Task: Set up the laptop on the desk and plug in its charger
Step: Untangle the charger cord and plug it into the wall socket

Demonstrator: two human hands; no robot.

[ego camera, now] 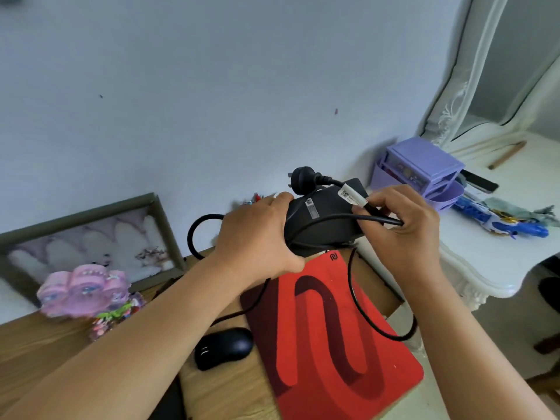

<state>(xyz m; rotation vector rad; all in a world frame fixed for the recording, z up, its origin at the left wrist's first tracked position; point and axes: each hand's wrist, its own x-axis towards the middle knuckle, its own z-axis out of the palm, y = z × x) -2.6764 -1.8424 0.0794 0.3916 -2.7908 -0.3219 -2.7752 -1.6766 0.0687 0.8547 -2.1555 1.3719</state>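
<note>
Holding the black charger brick [322, 221] up above the far end of the red mouse pad [330, 338], left hand [257, 237] wrapped around its left end, right hand [403, 225] pinching the cable [378, 219] at its right; plug [303, 177] sticking up behind.

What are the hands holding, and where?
The left hand grips the black charger brick by its end. The right hand pinches the charger's cable.
</note>
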